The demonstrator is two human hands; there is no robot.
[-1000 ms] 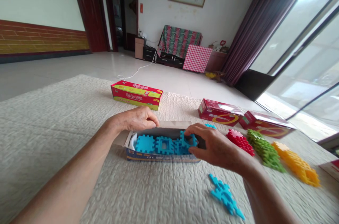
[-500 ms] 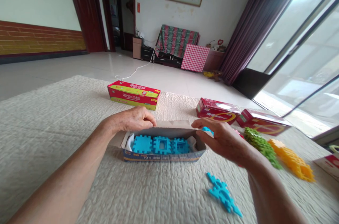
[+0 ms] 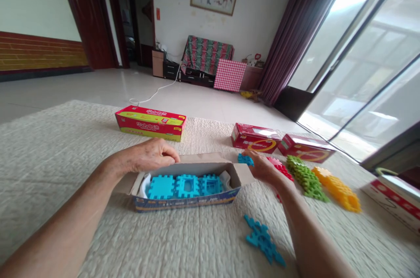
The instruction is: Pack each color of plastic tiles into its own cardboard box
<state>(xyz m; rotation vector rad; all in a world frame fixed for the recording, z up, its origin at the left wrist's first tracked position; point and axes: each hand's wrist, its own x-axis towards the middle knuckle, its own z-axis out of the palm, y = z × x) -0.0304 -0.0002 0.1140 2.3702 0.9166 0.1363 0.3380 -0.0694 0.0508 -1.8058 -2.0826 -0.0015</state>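
A blue cardboard box (image 3: 187, 204) stands open on the pale quilted mat, its flaps folded out. Blue interlocking plastic blocks (image 3: 160, 187) lie inside in a row, with white lining at both ends. My left hand (image 3: 152, 154) is closed at the box's rear left edge, fingers curled on the back flap. Beyond the right flap, my right hand (image 3: 262, 167) has its fingers bent around the right end of another blue block (image 3: 245, 160); the fingertips are partly hidden. A flat strip of joined blue pieces (image 3: 263, 238) rests on the mat in front, to the right.
A red and yellow box (image 3: 151, 124) stands behind on the left. Two dark red boxes (image 3: 256, 138) sit behind on the right. Pink-red pieces (image 3: 280, 167), green pieces (image 3: 305, 177) and yellow pieces (image 3: 337, 188) lie in rows beyond my right forearm. A white and red carton (image 3: 397, 199) is at far right.
My right hand has left the box's rear right edge and moved right to the blue block beside it. My left hand stays at the rear edge. The whole view has shifted slightly.
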